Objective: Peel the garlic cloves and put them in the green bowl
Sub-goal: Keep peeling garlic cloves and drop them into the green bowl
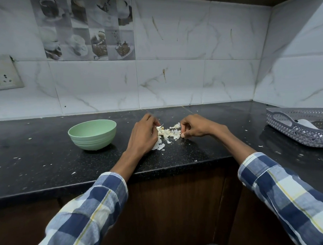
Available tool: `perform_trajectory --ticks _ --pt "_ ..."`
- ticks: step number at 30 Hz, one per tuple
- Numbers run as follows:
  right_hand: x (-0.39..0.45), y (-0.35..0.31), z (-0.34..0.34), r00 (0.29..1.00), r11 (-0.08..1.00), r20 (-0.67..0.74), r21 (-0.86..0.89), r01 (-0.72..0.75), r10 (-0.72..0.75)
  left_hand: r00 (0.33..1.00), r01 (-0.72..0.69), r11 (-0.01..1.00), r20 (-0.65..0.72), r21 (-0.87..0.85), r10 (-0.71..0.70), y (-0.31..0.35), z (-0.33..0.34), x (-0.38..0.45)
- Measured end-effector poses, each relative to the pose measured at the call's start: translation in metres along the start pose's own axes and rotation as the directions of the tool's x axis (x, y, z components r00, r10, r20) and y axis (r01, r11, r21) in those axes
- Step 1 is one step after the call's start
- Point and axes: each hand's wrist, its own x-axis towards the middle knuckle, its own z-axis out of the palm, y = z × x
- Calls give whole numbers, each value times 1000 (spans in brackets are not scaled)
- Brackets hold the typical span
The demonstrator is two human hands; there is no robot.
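From my remote station, the pale green ribbed plastic bowl point(92, 134) stood at the left of the black speckled stone counter point(44, 163), just beside my left hand point(144, 134); its rim hid the inside, so I could not tell how many cloves it held. The left hand, fingers curled, appeared to pinch a papery-skinned garlic piece point(160, 129) at the near-left edge of the heap. Between both hands lay the small pile of white garlic skins and cloves point(170, 133), with torn flakes scattered nearer the counter's front edge. I could not separate peeled cloves from husk in that pile. My right hand point(193, 127) rested on the counter at the pile's right, fingers curled under; whether it gripped a clove or skin, I could not tell. At far right sat the grey perforated plastic basket point(302, 136). I judged the peeling well under way, with the transfer to the bowl still to be confirmed.
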Motion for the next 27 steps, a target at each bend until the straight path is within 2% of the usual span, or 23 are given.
perform_trajectory --ticks 4,7,10,12,13,14,15,16,17,23,25,27 --pt "-3 -1 2 996 997 -85 -71 -26 20 1000 3 1000 7 2 -3 1 0 0" --pt "-4 -8 -13 967 1000 -255 -9 -17 14 1000 1 1000 12 1 -1 1 0 1" --pt "-1 -25 -46 830 998 -553 -45 48 -65 1000 2 1000 11 12 -2 -1 1 2" --pt "-1 -31 -49 759 997 -647 -43 62 -75 1000 3 1000 12 12 -3 -2 1 3" --pt "-2 -28 -38 776 998 -628 -38 44 -58 1000 3 1000 14 13 -4 -2 1 2" --pt "-4 -24 -19 840 999 -543 -32 -13 -6 1000 4 1000 14 13 -4 -1 1 1" --pt "-8 -19 4 915 996 -399 -34 -80 60 1000 6 1000 13 13 -6 -1 2 1" --pt "-10 -13 22 959 991 -261 -42 -126 111 1000 8 1000 13 8 -8 -1 1 2" --pt "-12 -7 33 973 988 -182 -36 -148 139 1000 5 1000 24 3 -5 -1 1 2" --pt "-4 -5 11 993 996 -112 -75 -49 41 999 -1 1000 37 19 0 -2 2 0" --pt "-4 -6 9 991 985 -136 -169 -28 5 999 -2 1000 40 17 2 -1 2 1" --pt "2 -12 -12 969 981 -244 -193 -11 -37 999 6 1000 51 17 -7 0 2 2"
